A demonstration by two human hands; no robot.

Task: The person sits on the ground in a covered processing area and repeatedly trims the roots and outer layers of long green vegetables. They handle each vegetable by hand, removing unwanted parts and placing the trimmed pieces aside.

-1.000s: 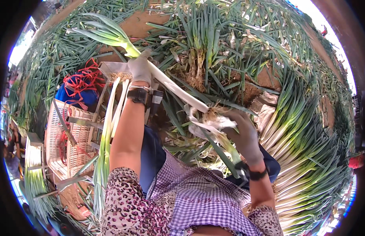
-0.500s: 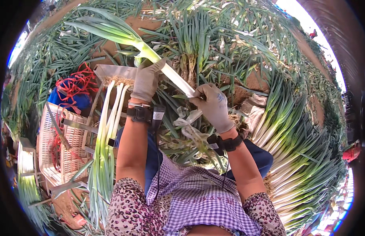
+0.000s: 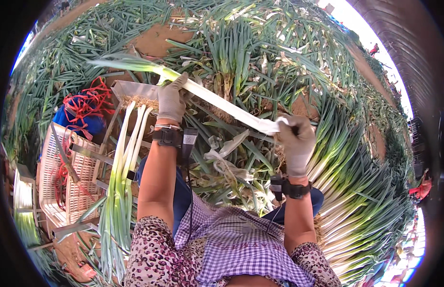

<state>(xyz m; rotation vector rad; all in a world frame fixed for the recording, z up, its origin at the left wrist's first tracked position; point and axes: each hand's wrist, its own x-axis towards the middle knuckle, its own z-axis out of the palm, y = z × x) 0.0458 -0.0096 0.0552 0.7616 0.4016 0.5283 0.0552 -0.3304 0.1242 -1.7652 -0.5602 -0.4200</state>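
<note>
A large green onion (image 3: 222, 104) with a white stalk slants across in front of me, its green leaves to the upper left. My left hand (image 3: 172, 101), in a grey glove, is closed round the stalk just below the leaves. At the lower right end of the stalk, my gloved right hand (image 3: 299, 143) is closed on a white outer layer, fingers curled. Whether that layer is still joined all along the stalk is hard to tell. To the left, several trimmed green onions (image 3: 120, 167) lie with roots up on a metal rack (image 3: 90, 155).
Rows of green onions (image 3: 360, 201) lie piled at the right. Beyond my hands a bunch (image 3: 231, 52) stands among scattered leaves. At the left are a cream plastic basket (image 3: 64, 184) and red straps (image 3: 90, 103) over a blue bundle. Peeled skins (image 3: 227, 160) lie between my knees.
My right hand has moved right and down, drawing the white layer along. The held green onion has tilted flatter, and its leaves have dropped a little.
</note>
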